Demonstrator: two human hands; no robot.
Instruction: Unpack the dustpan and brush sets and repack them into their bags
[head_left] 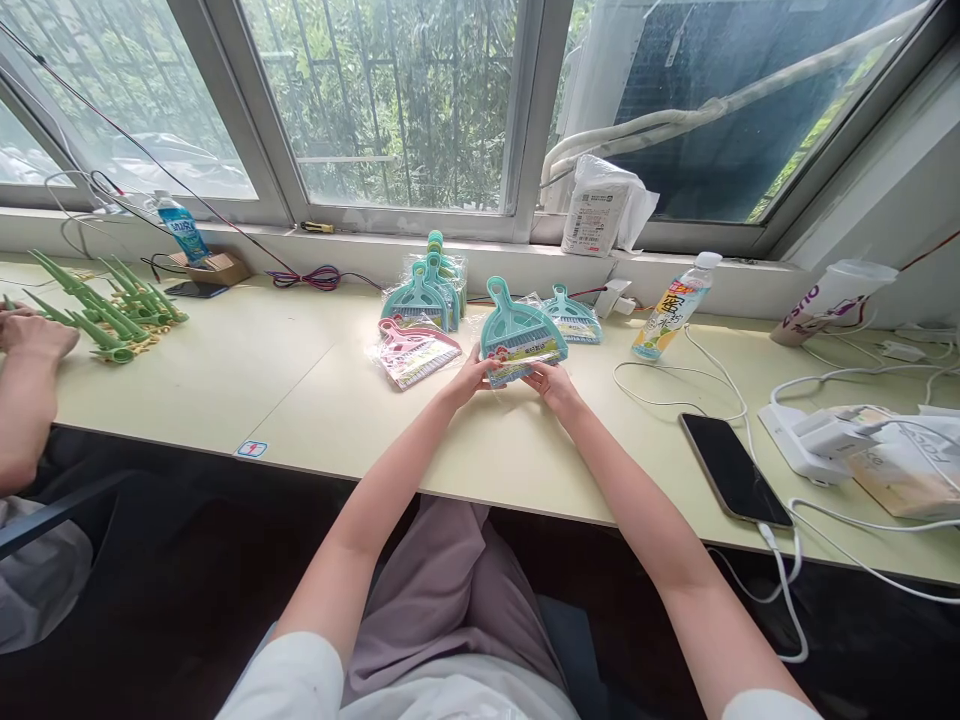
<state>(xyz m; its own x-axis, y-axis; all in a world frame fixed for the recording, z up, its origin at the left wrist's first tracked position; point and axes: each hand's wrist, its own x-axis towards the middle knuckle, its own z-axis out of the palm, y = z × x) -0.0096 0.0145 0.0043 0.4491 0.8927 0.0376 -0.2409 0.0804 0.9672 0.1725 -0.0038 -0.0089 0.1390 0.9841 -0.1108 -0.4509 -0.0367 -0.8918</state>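
Note:
A teal mini dustpan-and-brush set (pixel 517 335) in clear wrapping sits on the pale table (pixel 300 390) in front of me. My left hand (pixel 471 378) grips its lower left edge and my right hand (pixel 550 380) grips its lower right edge, fingers curled on the wrapper. A pink set (pixel 414 352) lies just left of it. Behind stand more teal sets (pixel 424 295), and another teal set (pixel 574 318) lies to the right.
A drink bottle (pixel 671 315), a phone (pixel 733 468) on a white cable, a power strip (pixel 814 440) and a cup (pixel 829 300) lie right. At far left another person's hand (pixel 34 335) rests by green plastic pieces (pixel 112 310).

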